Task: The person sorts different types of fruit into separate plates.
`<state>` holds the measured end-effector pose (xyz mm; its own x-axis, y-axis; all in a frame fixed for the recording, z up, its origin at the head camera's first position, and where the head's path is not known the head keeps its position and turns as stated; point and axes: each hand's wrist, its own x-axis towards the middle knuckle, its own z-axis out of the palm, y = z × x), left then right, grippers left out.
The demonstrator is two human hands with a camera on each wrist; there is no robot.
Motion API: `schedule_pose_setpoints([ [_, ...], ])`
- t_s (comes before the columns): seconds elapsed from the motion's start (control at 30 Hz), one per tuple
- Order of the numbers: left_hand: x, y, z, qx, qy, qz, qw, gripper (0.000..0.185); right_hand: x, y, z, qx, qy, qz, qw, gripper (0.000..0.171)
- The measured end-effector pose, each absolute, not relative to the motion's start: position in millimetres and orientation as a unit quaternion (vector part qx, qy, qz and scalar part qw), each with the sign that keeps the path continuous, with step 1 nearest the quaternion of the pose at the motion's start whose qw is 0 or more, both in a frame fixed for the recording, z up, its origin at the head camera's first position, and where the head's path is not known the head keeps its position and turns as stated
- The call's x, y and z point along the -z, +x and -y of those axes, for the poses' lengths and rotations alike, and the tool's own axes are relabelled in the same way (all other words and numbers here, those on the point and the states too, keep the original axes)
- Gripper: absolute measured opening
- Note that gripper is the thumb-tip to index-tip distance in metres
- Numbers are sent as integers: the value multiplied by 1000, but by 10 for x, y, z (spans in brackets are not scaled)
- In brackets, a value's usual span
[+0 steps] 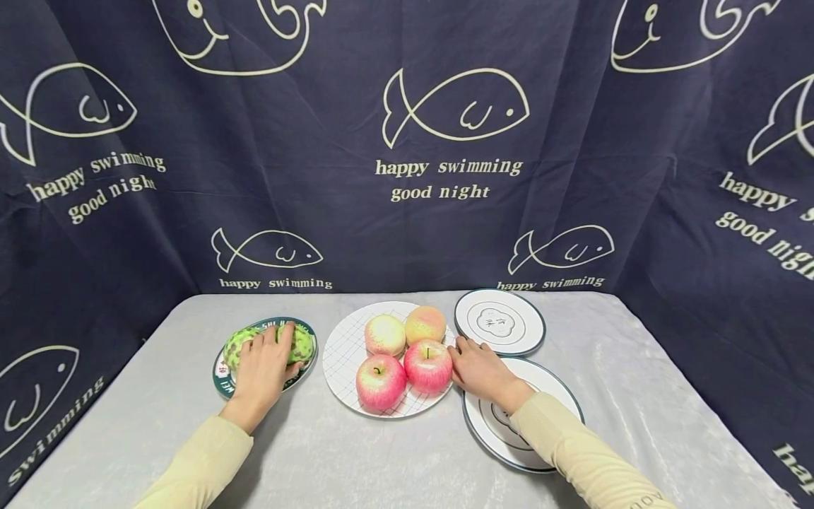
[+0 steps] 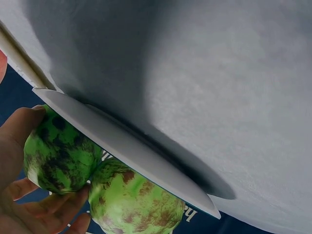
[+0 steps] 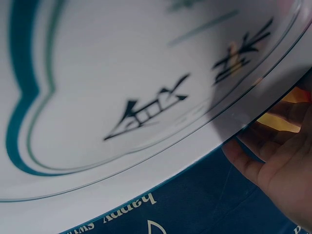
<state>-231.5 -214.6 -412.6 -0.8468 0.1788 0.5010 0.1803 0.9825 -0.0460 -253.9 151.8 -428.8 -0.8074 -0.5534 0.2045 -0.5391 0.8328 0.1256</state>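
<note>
My left hand [image 1: 259, 369] grips the right one of two mottled green fruits [image 1: 302, 343], thumb on one side and fingers on the other. The second green fruit [image 2: 134, 200] sits against it on a small green-rimmed oval plate [image 1: 224, 385]. My right hand [image 1: 483, 369] is at the right rim of the white grid-patterned plate [image 1: 340, 382], fingertips beside the right red apple [image 1: 429, 366]; whether they touch it cannot be told. Also on that plate are another red apple [image 1: 381, 382], a pale peach [image 1: 384, 334] and an orange peach [image 1: 425, 325].
Two white plates with dark rims lie on the right: a far plate [image 1: 467, 311] and a near plate [image 1: 559, 396] under my right forearm. A grey cloth covers the table [image 1: 331, 459]. A dark blue curtain [image 1: 445, 240] with fish drawings stands behind it.
</note>
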Motion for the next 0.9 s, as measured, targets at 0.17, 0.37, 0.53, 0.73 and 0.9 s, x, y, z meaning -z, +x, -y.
schedule_pose_setpoints([
  [0.17,4132,-2311,2148,0,-91,960,264,72,4294,-2539,-1523,29,288,950,118,32],
  [0.37,4118,-2298,2147,-1,-90,962,257,73,4291,-2531,-1524,25,287,950,118,31],
  [0.53,4107,-2283,2147,-2,-88,963,256,73,4287,-2535,-1519,29,287,949,123,30],
  [0.73,4096,-2277,2135,-4,-83,961,262,71,4287,-2549,-1515,39,280,953,111,32],
  [0.9,4084,-2269,2103,-8,-80,959,271,70,4271,-2550,-1521,42,276,954,108,31],
])
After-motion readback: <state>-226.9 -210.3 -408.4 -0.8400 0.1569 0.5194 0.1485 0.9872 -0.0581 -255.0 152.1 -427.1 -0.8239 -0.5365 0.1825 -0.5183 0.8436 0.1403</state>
